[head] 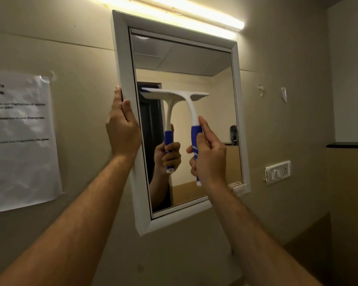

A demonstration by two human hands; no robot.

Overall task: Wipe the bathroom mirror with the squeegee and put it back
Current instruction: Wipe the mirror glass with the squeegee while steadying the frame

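Head view: the right hand (210,155) is closed around the blue grip of the white plastic T-shaped squeegee (191,112), whose blade edge lies against the glass of the white-framed rectangular wall mirror (221,100), in its upper half. The left hand (123,129) clasps the mirror frame's left edge, fingers wrapped around it.

The head camera is looking forward and slightly upward, close to the white-framed mirror (122,58), facing it a little from its left.
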